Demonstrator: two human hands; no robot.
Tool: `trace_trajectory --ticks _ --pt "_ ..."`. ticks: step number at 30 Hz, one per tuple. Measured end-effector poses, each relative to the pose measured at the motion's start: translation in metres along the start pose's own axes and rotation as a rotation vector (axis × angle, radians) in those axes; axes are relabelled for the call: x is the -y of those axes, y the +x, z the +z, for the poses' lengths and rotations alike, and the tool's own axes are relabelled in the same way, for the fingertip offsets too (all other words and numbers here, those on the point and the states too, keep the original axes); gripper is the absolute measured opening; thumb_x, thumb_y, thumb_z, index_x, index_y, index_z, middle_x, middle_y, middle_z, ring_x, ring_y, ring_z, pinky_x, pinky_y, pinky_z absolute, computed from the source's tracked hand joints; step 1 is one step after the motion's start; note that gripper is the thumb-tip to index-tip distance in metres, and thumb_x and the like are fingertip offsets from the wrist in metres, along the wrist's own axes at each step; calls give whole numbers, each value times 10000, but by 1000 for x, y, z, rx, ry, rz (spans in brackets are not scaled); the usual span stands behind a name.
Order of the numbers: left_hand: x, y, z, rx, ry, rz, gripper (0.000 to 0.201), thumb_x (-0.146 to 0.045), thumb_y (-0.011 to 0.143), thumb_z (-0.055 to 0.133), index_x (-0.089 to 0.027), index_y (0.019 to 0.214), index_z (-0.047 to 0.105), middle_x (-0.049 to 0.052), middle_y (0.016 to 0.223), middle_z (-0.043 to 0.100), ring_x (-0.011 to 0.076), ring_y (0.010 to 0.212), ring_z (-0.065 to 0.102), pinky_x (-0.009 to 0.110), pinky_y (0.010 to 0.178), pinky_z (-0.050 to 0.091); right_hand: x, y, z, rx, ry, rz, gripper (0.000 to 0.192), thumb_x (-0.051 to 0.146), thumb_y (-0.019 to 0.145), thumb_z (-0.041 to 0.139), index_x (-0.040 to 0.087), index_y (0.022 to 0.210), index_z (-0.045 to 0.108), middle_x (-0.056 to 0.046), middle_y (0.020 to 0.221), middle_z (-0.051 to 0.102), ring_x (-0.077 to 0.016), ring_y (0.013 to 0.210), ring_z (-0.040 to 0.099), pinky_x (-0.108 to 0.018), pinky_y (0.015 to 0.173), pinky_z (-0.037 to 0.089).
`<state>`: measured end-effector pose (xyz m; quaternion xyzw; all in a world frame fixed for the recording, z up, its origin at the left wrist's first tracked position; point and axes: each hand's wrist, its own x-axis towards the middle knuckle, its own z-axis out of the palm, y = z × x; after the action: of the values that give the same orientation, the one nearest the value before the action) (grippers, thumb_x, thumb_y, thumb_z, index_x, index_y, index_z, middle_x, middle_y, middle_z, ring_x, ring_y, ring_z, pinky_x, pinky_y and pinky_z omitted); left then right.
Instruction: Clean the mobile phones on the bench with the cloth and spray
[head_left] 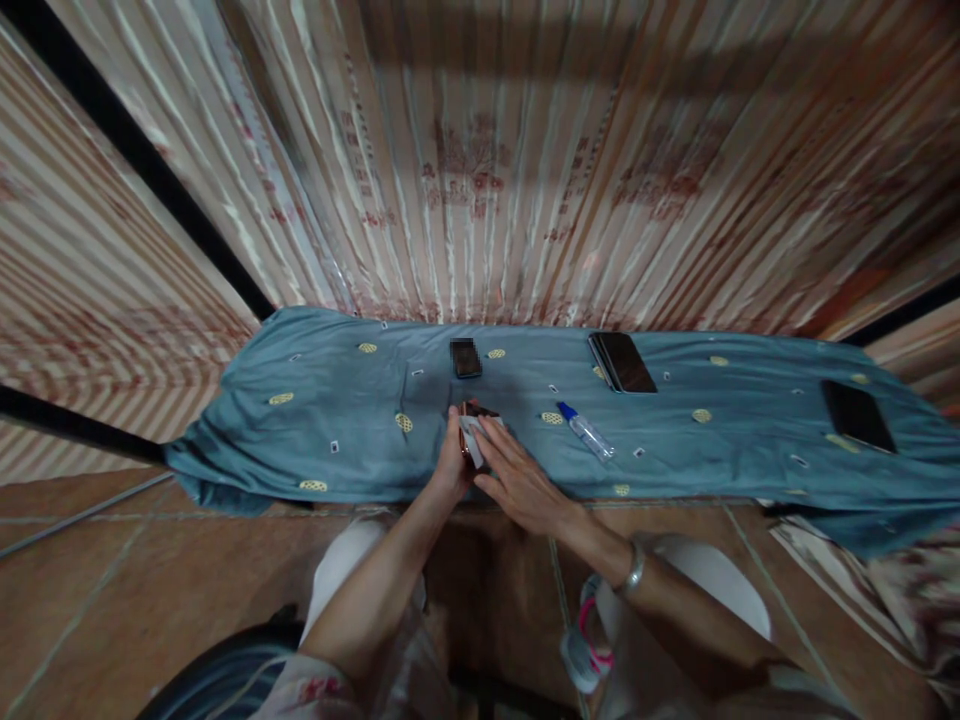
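My left hand [452,462] grips the left edge of a phone [475,412] with a copper-coloured rim, held just above the blue cloth [330,420]. My right hand [517,478] lies flat over the phone, pressing a small white wipe [472,432] against it. Most of the phone is hidden under my fingers. A small clear bottle with a blue cap [586,431] lies on the cloth just right of my right hand.
A small dark phone [466,357] lies beyond my hands. A stack of dark phones [622,361] sits at the back right, and another dark phone [857,414] at the far right. A striped curtain [480,160] hangs behind the cloth. Tiled floor lies below.
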<state>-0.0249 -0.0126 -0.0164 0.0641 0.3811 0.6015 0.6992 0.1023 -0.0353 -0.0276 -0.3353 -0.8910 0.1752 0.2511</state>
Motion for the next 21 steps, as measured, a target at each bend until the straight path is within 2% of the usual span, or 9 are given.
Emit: trace_trajectory --ticks 3,6,12,17,21 --pt "10 2 -2 -10 69 94 226 -299 917 475 -202 895 678 26 841 723 193 953 673 294 877 502 1 3 -3 5 48 11 644 315 975 400 201 1539 112 -123 1613 110 -245 1488 85 -524 1186 209" --pt "16 2 -6 51 178 167 205 -194 888 494 -195 868 698 29 907 732 200 1031 642 281 902 485 -2 8 -11 -13 119 68 593 305 983 374 223 1532 164 -107 1610 146 -220 1483 130 -487 1190 221" --pt "12 2 -8 14 201 61 310 -400 919 478 -209 889 720 28 799 733 199 980 668 277 824 519 -1 16 -18 -20 126 172 522 316 976 387 181 1477 323 -150 1560 284 -229 1446 270 -467 1170 285" --pt "0 5 -5 21 92 52 395 -476 890 508 -154 960 727 62 847 747 207 983 677 276 859 510 11 15 -14 -48 54 66 478 306 973 415 168 1431 404 -152 1570 251 -255 1458 233 -473 1169 300" --pt "-3 6 -5 23 101 38 497 -527 905 443 -119 949 722 85 881 748 213 1019 669 294 925 490 14 13 -9 -39 45 -19 510 298 978 409 131 1456 356 -176 1578 216 -267 1475 164 -497 1178 275"
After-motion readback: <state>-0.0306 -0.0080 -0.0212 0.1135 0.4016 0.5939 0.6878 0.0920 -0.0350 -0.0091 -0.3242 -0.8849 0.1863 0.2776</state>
